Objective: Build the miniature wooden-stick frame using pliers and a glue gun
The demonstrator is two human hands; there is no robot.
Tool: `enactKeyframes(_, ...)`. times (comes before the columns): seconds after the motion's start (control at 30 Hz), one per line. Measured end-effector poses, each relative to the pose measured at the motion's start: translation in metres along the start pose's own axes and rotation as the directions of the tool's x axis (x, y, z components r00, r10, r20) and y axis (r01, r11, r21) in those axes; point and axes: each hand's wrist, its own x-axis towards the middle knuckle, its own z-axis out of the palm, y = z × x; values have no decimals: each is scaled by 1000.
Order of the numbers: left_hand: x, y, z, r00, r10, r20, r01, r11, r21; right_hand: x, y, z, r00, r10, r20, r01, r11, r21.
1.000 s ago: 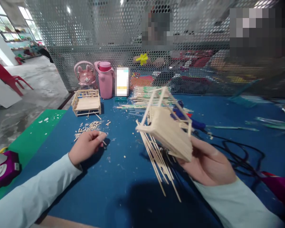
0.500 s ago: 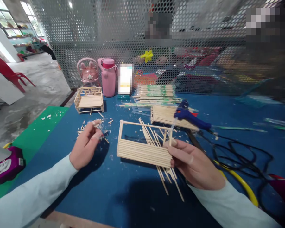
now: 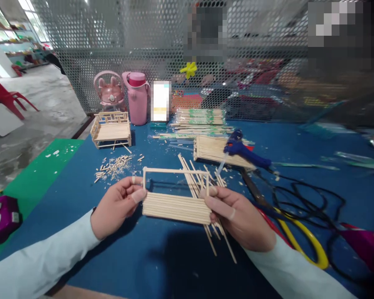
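Note:
Between my two hands is a small stick bench (image 3: 176,207), made of pale wooden sticks, with a slatted seat and an open rectangular back frame. My left hand (image 3: 120,205) pinches its left end near the corner upright. At the right end, my right hand (image 3: 238,214) grips it with thumb and fingers. Loose wooden sticks (image 3: 212,241) lie on the blue table beneath and behind the bench. A heap of cut stick bits (image 3: 114,167) lies beyond my left hand.
A finished-looking stick bench (image 3: 112,131) stands back left, by a pink bottle (image 3: 137,101). A blue glue gun (image 3: 247,153) rests on another stick piece (image 3: 210,148). Yellow-handled scissors (image 3: 319,249) and black cables (image 3: 299,195) lie right. Bundled sticks (image 3: 201,117) lie before a mesh screen (image 3: 118,37).
My left hand has moved right from beside the stick bits and taken hold of the bench's left end. The bench, still in my right hand, has shifted slightly left and down.

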Motion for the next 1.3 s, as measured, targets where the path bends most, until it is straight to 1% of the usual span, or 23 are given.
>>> enactKeyframes(0.1,1,-2,-4,993,-85,80,82,996,45,1,2,0,999,52,-3,-51,995,90)
enactKeyframes(0.17,2,-3,-7,986,-135,103,129,990,64,2,3,-1,996,86,29,-90,985,145)
enactKeyframes(0.3,3,-5,-11,978,-201,56,202,979,4,2,2,-1,990,117,85,-131,974,187)
enactKeyframes(0.43,3,-5,-10,968,-248,47,250,967,-45,2,3,-2,991,115,64,-125,978,166)
enactKeyframes(0.57,2,-4,-7,965,-253,71,257,965,-52,2,4,0,992,109,65,-116,988,105)
enactKeyframes(0.67,3,-3,-9,971,-225,79,228,973,-32,1,-1,-2,988,134,76,-136,990,28)
enactKeyframes(0.7,3,-3,-12,974,-211,82,214,977,-25,0,-4,-5,992,121,43,-120,993,-10)
enactKeyframes(0.73,3,-2,-14,977,-197,83,200,980,-20,-1,-7,-7,996,87,-14,-88,994,-64)
enactKeyframes(0.8,4,-1,-20,981,-179,73,180,983,-14,-4,-13,-14,987,-47,-154,7,969,-248)
enactKeyframes(0.83,4,0,-23,982,-176,62,177,984,-15,-5,-15,-17,974,-130,-188,49,922,-384)
enactKeyframes(0.87,5,1,-26,983,-176,49,177,984,-16,-7,-17,-18,965,-198,-172,77,842,-534)
enactKeyframes(0.9,5,1,-28,984,-177,33,177,984,-19,-9,-17,-18,966,-232,-113,96,729,-677)
enactKeyframes(0.93,6,2,-29,984,-177,20,178,984,-25,-10,-16,-17,971,-237,-40,106,575,-811)
enactKeyframes(0.97,7,2,-29,984,-179,10,179,983,-30,-12,-15,-15,976,-218,20,108,399,-911)
enactKeyframes(1.0,7,2,-29,983,-181,5,181,983,-37,-13,-13,-11,980,-188,58,102,234,-967)
enactKeyframes(1.03,7,2,-28,983,-183,5,183,982,-46,-13,-11,-8,984,-165,70,88,104,-991)
enactKeyframes(1.07,7,2,-27,983,-185,10,185,981,-54,-14,-9,-4,986,-155,64,68,17,-998)
enactKeyframes(1.1,6,1,-26,982,-188,18,188,980,-62,-14,-7,-2,987,-153,50,46,-30,-998)
enactKeyframes(1.23,3,0,-20,977,-212,29,214,973,-86,-19,-2,3,988,-153,-3,-17,-86,-996)
enactKeyframes(1.3,1,0,-18,976,-218,25,219,971,-95,-22,1,4,985,-175,0,-21,-123,-992)
